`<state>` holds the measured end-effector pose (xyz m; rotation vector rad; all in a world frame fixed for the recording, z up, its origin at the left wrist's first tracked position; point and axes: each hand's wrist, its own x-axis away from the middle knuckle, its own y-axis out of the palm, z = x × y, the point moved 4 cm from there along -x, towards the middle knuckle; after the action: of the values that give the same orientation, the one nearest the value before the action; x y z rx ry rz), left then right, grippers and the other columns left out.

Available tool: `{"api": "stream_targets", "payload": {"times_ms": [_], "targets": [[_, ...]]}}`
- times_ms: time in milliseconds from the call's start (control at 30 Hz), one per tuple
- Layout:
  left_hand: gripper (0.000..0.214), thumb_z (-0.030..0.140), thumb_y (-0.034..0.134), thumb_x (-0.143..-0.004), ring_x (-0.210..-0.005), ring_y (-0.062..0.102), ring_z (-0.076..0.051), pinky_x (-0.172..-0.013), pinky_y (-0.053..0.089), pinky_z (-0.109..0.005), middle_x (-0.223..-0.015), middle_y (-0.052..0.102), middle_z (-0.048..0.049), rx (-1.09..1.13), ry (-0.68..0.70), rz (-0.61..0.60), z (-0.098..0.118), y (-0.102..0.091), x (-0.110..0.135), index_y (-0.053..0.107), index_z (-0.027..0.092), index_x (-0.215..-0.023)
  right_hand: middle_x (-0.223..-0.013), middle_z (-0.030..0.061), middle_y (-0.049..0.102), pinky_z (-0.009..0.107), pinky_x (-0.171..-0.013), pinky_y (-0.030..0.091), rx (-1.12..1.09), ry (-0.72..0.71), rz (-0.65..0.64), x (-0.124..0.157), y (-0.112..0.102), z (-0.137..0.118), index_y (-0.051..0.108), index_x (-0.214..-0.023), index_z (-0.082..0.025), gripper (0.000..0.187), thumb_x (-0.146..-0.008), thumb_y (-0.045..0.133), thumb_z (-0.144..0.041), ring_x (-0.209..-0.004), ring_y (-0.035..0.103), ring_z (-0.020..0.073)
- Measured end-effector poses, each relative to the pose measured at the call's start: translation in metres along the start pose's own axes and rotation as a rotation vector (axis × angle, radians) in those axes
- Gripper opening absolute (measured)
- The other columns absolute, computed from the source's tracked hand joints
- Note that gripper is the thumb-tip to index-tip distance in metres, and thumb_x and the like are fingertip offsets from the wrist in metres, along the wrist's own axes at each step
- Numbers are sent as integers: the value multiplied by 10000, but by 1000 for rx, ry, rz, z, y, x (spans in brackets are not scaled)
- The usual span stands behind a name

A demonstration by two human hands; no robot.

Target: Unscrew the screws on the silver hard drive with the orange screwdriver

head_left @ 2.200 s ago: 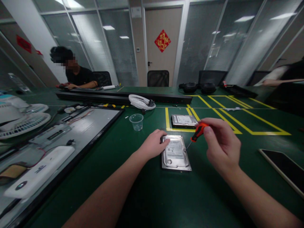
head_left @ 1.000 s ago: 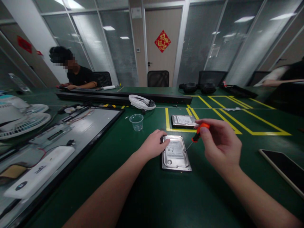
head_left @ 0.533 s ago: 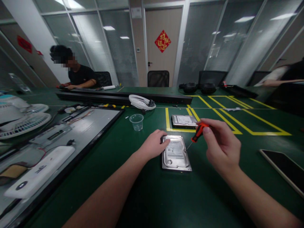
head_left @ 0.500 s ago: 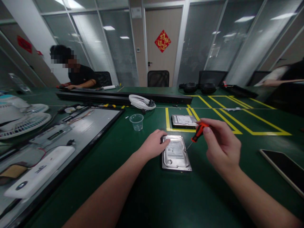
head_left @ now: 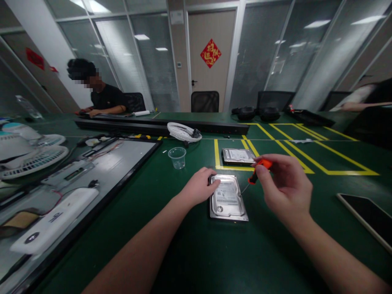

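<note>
A silver hard drive lies flat on the green table in front of me. My left hand rests on its left top corner with the fingers curled over the edge. My right hand pinches an orange-and-black screwdriver, whose thin shaft slants down to the drive's right edge. A second hard drive lies farther back inside a yellow-taped square.
A clear plastic cup and a white basket stand behind the drive. An opened flat panel with cables fills the left. White fan parts lie at far left, a dark tablet at right. A seated person works across the table.
My right hand's fingers have shifted slightly on the screwdriver handle, which has turned a little. The left hand and the drive have stayed put. The view has drifted slightly.
</note>
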<state>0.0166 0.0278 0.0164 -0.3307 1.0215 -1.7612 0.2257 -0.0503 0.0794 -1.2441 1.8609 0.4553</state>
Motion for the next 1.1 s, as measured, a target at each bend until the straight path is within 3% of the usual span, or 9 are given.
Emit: {"api": "stream_targets", "payload": {"times_ms": [400, 900, 1100], "targets": [[330, 384, 593, -982, -983, 657, -236, -875, 527, -357, -1136, 672, -102, 2, 11, 8, -1, 1, 0, 718, 164, -1193, -1116, 76, 736, 366, -851, 577, -25, 36, -14, 2, -3, 1, 681, -1205, -245, 217, -1028, 561, -282, -1007, 717, 202], [351, 392, 579, -983, -960, 659, -235, -872, 539, -369, -1146, 673, -109, 5, -13, -8, 3, -1, 1, 710, 158, -1210, -1052, 71, 724, 393, -828, 610, -47, 41, 16, -1, 1, -2, 647, -1120, -249, 218, -916, 725, -237, -948, 734, 219], [332, 383, 587, -980, -970, 661, -235, -868, 535, -354, -1135, 676, -104, 3, -5, 3, 2, -1, 1, 716, 165, -1194, -1071, 60, 737, 406, -869, 610, 15, 12, -5, 1, 0, -1, 677, -1180, -267, 264, -922, 722, -232, -955, 733, 212]]}}
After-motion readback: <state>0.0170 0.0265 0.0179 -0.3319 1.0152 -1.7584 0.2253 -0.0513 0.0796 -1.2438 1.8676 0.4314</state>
